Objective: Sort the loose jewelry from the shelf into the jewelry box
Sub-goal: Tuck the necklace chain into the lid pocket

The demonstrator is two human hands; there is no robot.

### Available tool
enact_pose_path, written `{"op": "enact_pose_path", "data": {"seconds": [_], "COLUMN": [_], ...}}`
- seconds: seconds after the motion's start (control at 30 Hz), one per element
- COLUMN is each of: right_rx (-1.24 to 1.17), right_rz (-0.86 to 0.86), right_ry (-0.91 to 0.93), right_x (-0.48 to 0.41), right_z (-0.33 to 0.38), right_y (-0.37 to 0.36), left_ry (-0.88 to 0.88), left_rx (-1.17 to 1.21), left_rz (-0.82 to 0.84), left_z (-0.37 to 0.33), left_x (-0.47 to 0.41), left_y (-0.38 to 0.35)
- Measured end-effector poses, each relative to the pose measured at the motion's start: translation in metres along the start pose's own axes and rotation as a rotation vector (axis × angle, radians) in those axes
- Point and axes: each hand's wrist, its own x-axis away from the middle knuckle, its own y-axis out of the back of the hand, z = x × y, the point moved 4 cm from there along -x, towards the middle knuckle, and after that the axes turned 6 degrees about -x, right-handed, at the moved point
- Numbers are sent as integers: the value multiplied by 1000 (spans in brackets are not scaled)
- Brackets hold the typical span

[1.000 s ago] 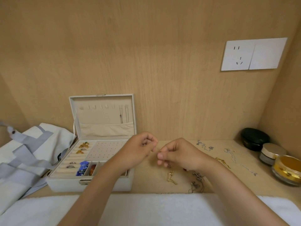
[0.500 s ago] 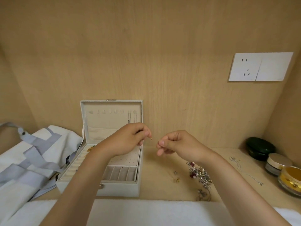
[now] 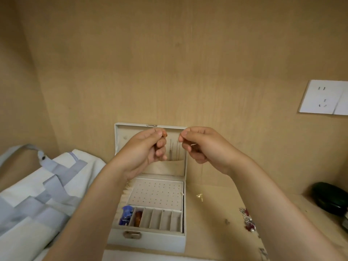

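A small gold piece (image 3: 165,135) sat clamped in the grip of the left hand (image 3: 143,149), held up in front of the open lid (image 3: 120,146) of the jewelry box (image 3: 148,241). Just beside it, the right hand (image 3: 204,147) had its grip closed on a thin sliver (image 3: 194,144), possibly a pin or fine chain; it was too slight to tell. Below, the box stood on the shelf (image 3: 212,219), with a blue trinket (image 3: 126,215) and an amber trinket (image 3: 138,219) in its two leftmost front slots. Loose jewelry (image 3: 247,222) lay on the shelf to the right, a white bag (image 3: 37,200) to the left.
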Motion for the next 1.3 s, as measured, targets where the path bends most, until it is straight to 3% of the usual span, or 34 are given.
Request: {"op": "enact_pose_path", "data": {"seconds": [0.1,0.27,0.37,0.5,0.63,0.77,0.97,1.1,1.3], "right_rx": [15,51,55,51,-143,-156,-237,46,359], "right_rz": [-17,-64,-112,-129,-47,-29,-9,-215,-607], "right_ry": [-14,-23,-15,-76,-207,-150,-123,-75,162], "right_x": [-14,-30,-39,-46,-48,-53,-55,-57,-69], "right_z": [-5,-19,-31,-49,-72,-80,-72,-66,-56], "right_y": [-9,-20,-26,-33,-44,-55,-60,-46,-30], "left_ry": [1,44,23,-47,-93,-100,-131,-133,-123], "left_rx": [-99,-600,-758,-751,-772,-803,-891,-917,-916], "left_rz": [-45,-124,-98,-108,-121,-87,-189,-319,-539], "left_z": [-2,-2,1,4,13,19,19,21,33], "left_x": [-2,1,2,-3,-12,-16,-21,-23,-28], "left_y": [26,63,72,77,72,65,68,77,76]}}
